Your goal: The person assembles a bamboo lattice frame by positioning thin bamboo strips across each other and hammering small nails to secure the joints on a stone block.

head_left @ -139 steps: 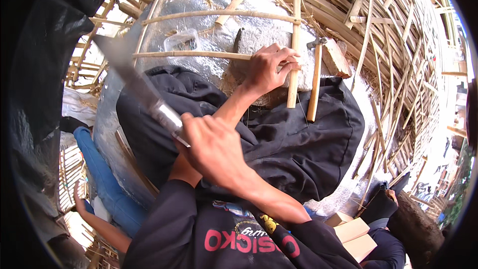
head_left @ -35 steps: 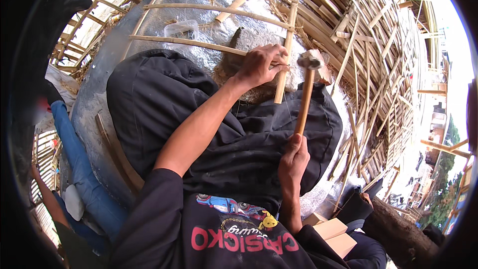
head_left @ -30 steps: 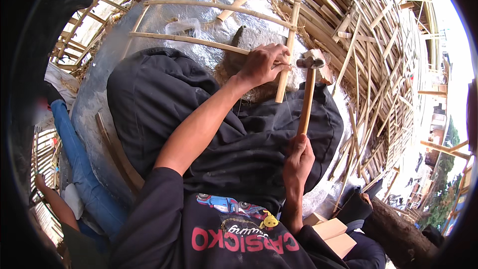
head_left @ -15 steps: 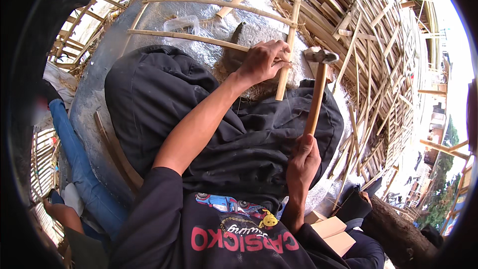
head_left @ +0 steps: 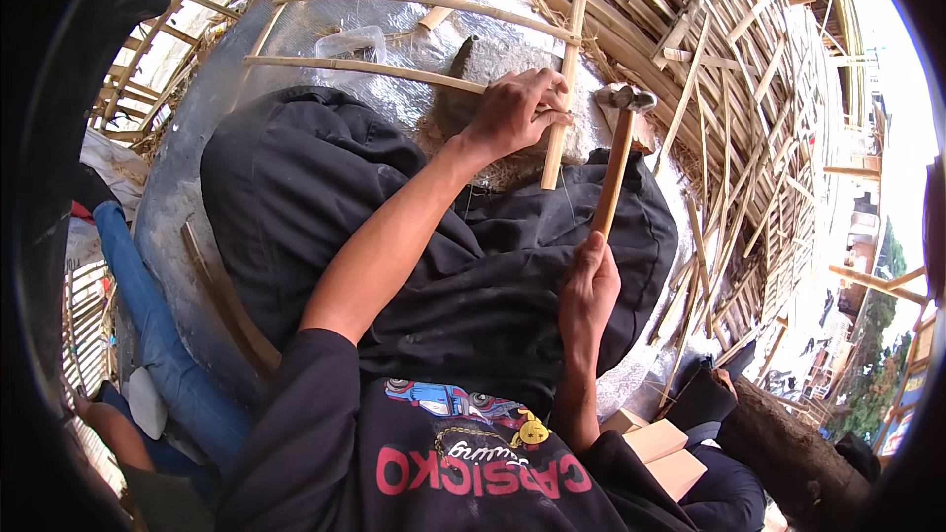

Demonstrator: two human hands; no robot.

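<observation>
My right hand [head_left: 589, 286] is wrapped round the wooden handle of a hammer [head_left: 615, 172]. Its metal head points away from me, just right of a bamboo frame [head_left: 570, 59], and is apart from it. My left hand [head_left: 517, 116] is closed in a pinch at the frame's right side strip, where the nearest bamboo crosspiece [head_left: 394, 72] meets it. Whatever sits between those fingertips is too small to make out. Beneath this corner lies a rough grey stone block [head_left: 483, 59], partly covered by my left hand. The side strip's near end sticks out over my dark trousers.
A big heap of split bamboo strips [head_left: 729, 89] lies to the right. A clear plastic container [head_left: 350, 44] sits beneath the frame on a silvery sheet [head_left: 212, 138]. Another person's blue-clad leg [head_left: 148, 286] is at left. A log [head_left: 788, 443] lies at lower right.
My right hand and the hammer have moved slightly up and to the left. The frame and my left hand appear shifted slightly the same way; the left fingers stay pinched at the joint.
</observation>
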